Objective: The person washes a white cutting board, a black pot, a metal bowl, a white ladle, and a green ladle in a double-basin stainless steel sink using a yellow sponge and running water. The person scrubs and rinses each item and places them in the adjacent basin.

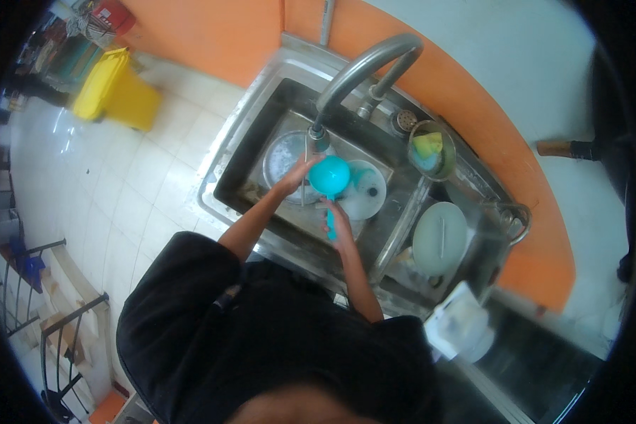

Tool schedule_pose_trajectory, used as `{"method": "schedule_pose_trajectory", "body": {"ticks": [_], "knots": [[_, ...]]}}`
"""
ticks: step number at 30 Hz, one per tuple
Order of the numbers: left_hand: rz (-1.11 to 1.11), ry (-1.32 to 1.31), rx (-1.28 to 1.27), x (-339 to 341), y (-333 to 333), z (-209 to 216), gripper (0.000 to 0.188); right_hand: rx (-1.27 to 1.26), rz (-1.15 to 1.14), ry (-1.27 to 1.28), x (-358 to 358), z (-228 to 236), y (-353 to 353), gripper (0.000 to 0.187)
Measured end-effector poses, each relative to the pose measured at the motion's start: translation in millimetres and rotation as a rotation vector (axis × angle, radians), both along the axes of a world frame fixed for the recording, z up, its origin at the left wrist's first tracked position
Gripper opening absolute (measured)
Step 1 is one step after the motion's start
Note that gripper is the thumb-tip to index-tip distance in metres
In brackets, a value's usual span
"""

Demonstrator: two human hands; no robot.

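In the left sink basin [244,152], under the tap's spout, I hold a turquoise dipper [330,176] with a round bowl and a straight handle. My right hand [340,225] is wrapped round its handle. At the left side of the bowl, my left hand [297,177] grips the rim, its fingertips partly hidden. Below the dipper lie a round metal pan [277,157] with suds in it, left, and a white bowl [367,205] holding cloudy water, right. The curved metal tap [364,62] arches over them.
The right basin holds a pale oval lid or dish [438,240]. Behind it, a round container [422,169] carries a yellow-green sponge [427,145]. White containers [463,328] stand on the dark counter at right. A yellow bin [116,92] is on the tiled floor, far left.
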State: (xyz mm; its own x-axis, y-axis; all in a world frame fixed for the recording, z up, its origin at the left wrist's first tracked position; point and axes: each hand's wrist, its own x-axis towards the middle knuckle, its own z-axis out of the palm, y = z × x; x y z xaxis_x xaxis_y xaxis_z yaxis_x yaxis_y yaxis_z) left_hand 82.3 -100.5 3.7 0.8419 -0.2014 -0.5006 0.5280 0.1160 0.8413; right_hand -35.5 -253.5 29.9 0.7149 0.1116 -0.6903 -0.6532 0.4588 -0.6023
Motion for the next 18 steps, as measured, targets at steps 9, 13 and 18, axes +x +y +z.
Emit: {"method": "schedule_pose_trajectory", "body": {"ticks": [9,13,18], "knots": [[-0.016,-0.150,0.354,10.9,49.8,1.3,0.035,-1.040,-0.132,-0.641,70.4,-16.3,41.4,0.040],[0.019,0.005,0.340,16.9,38.9,25.9,0.043,-0.647,0.298,-0.573,116.7,-0.7,50.4,0.035],[0.106,-0.011,0.073,27.5,30.2,44.3,0.043,-1.061,0.249,-0.668,149.8,8.9,81.2,0.030]]}}
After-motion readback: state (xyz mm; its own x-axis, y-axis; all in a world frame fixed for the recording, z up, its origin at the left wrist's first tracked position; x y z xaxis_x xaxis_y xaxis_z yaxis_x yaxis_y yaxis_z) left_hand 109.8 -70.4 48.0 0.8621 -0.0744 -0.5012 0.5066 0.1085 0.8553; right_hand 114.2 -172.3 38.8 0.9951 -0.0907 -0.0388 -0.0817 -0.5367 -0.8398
